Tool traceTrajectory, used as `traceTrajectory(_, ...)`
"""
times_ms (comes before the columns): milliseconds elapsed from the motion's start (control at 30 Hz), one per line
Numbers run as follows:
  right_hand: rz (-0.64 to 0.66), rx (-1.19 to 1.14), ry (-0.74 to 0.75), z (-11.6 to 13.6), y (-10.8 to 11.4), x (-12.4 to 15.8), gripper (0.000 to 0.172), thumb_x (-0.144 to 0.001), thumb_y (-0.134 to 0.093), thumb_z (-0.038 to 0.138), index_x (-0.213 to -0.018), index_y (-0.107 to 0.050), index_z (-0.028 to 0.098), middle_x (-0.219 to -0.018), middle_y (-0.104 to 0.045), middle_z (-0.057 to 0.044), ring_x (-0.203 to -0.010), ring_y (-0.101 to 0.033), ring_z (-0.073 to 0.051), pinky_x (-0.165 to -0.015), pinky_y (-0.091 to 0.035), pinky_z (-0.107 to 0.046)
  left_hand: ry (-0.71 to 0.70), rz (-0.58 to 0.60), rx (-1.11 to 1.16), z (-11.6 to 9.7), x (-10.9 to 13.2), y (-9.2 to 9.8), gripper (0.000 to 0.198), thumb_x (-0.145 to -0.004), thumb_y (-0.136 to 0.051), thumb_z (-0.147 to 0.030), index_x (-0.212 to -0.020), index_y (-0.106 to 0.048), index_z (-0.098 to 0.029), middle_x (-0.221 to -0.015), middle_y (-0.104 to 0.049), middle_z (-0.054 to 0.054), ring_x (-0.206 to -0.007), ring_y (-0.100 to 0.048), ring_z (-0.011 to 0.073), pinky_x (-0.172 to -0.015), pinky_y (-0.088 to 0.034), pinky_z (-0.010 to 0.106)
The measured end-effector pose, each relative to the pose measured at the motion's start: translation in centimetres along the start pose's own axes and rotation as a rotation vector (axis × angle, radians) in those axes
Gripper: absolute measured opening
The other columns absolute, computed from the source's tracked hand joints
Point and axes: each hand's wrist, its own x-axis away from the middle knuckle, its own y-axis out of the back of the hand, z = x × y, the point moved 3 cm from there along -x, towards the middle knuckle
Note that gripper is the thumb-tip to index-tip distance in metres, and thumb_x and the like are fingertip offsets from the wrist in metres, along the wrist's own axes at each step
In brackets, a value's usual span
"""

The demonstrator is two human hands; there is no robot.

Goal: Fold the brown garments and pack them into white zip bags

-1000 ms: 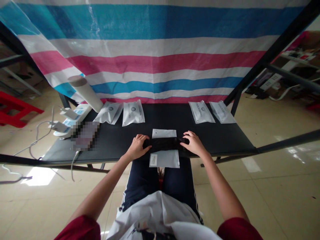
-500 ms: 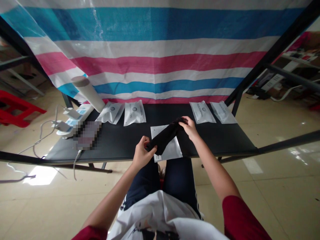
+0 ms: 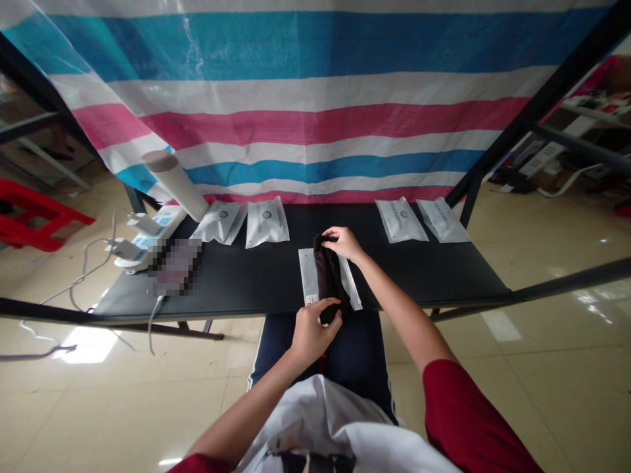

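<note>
Left hand [image 3: 311, 335]: pinching lower end of black cloth [image 3: 328, 272]
Right hand [image 3: 344, 243]: gripping cloth's upper end; hands apart, both on cloth
Cloth: lengthwise along white pouch [image 3: 308, 279], mid-table
Progress: cloth on pouch, not inside
Around: white packets [image 3: 263, 223] at 10 and 2 o'clock

Pink, white and blue striped tarpaulin [image 3: 315, 115], black cloth [image 3: 328, 272], white pouch [image 3: 308, 279]
</note>
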Motion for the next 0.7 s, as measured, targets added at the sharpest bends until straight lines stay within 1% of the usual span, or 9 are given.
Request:
traceTrajectory(100, -0.008, 0.144, -0.002, -0.8, -0.5, 0.1, 0.017, -0.068, -0.077, 0.020, -0.085, -0.073, 0.020, -0.090, -0.076, -0.005, -0.091, -0.071, -0.022, -0.081, -0.052, -0.030, 0.096, 0.023, -0.078, 1.7, 0.0, -1.0, 0.030, -0.084, -0.060, -0.040, -0.107, -0.072, -0.025, -0.078, -0.074, 0.004, -0.062, -0.067, 0.0193, -0.061, -0.049, 0.030)
traceTrajectory(167, 0.020, 0.222, 0.007, -1.5, -0.9, 0.1, 0.016, -0.069, -0.078, 0.019, -0.085, -0.075, 0.021, -0.090, -0.076, -0.005, -0.090, -0.071, -0.022, -0.081, -0.052, -0.029, 0.133, 0.041, -0.169, 2.5, 0.1, -1.3, 0.034, -0.086, -0.058, -0.044, -0.111, -0.071, -0.025, -0.075, -0.073, 0.004, -0.061, -0.066, 0.0195, -0.059, -0.047, 0.029)
traceTrajectory(233, 0.044, 0.279, 0.026, -2.1, -1.1, 0.1, 0.016, -0.069, -0.078, 0.021, -0.086, -0.076, 0.021, -0.090, -0.076, -0.005, -0.089, -0.071, -0.022, -0.080, -0.052, -0.029, 0.101, 0.064, -0.279, 2.7, 0.3, -1.2, 0.042, -0.085, -0.059, -0.051, -0.118, -0.068, -0.026, -0.080, -0.072, 0.006, -0.070, -0.067, 0.0220, -0.062, -0.046, 0.030)
traceTrajectory(300, 0.049, 0.330, 0.041, -2.4, -1.1, 0.1, 0.017, -0.070, -0.079, 0.026, -0.086, -0.077, 0.021, -0.091, -0.076, -0.005, -0.088, -0.070, -0.021, -0.078, -0.051, -0.028, -0.011, 0.081, -0.403, 2.5, 0.4, -0.9, 0.055, -0.078, -0.066, -0.055, -0.125, -0.064, -0.027, -0.090, -0.070, 0.009, -0.085, -0.065, 0.0261, -0.069, -0.048, 0.033)
traceTrajectory(400, 0.061, 0.372, 0.049, -2.5, -0.8, 0.1, 0.018, -0.071, -0.079, 0.031, -0.086, -0.078, 0.021, -0.089, -0.076, -0.006, -0.085, -0.070, -0.021, -0.074, -0.050, -0.027, -0.191, 0.077, -0.565, 2.4, 0.6, -0.2, 0.057, -0.074, -0.075, -0.041, -0.128, -0.062, -0.029, -0.104, -0.063, 0.011, -0.096, -0.056, 0.0285, -0.080, -0.048, 0.039)
traceTrajectory(467, 0.074, 0.370, 0.049, -2.5, -0.8, 0.2, 0.018, -0.072, -0.078, 0.032, -0.086, -0.078, 0.021, -0.086, -0.076, -0.006, -0.081, -0.070, -0.021, -0.072, -0.049, -0.027, -0.240, 0.074, -0.628, 2.8, 0.6, 0.4, 0.053, -0.075, -0.071, -0.025, -0.127, -0.063, -0.031, -0.109, -0.059, 0.010, -0.099, -0.053, 0.0285, -0.083, -0.047, 0.042)
traceTrajectory(533, 0.076, 0.368, 0.050, -2.5, -0.7, 0.5, 0.019, -0.073, -0.077, 0.033, -0.086, -0.078, 0.020, -0.084, -0.076, -0.006, -0.078, -0.070, -0.020, -0.071, -0.049, -0.026, -0.272, 0.094, -0.649, 3.2, 0.4, 1.2, 0.053, -0.074, -0.068, -0.016, -0.125, -0.064, -0.031, -0.119, -0.057, 0.011, -0.108, -0.051, 0.0311, -0.087, -0.046, 0.045)
traceTrajectory(633, 0.053, 0.364, 0.072, -2.5, -0.8, 0.9, 0.019, -0.073, -0.077, 0.034, -0.086, -0.078, 0.020, -0.085, -0.076, -0.006, -0.079, -0.070, -0.021, -0.071, -0.050, -0.027, -0.357, 0.196, -0.614, 3.3, -0.4, 2.2, 0.051, -0.073, -0.065, -0.011, -0.121, -0.065, -0.029, -0.136, -0.054, 0.009, -0.126, -0.044, 0.0339, -0.098, -0.041, 0.049)
traceTrajectory(700, 0.037, 0.345, 0.093, -2.6, -0.8, 1.1, 0.019, -0.074, -0.077, 0.033, -0.087, -0.078, 0.020, -0.088, -0.076, -0.007, -0.081, -0.070, -0.021, -0.073, -0.051, -0.028, -0.412, 0.309, -0.555, 3.1, -1.2, 2.9, 0.052, -0.073, -0.062, -0.009, -0.122, -0.063, -0.027, -0.137, -0.056, 0.007, -0.132, -0.042, 0.0310, -0.104, -0.039, 0.048)
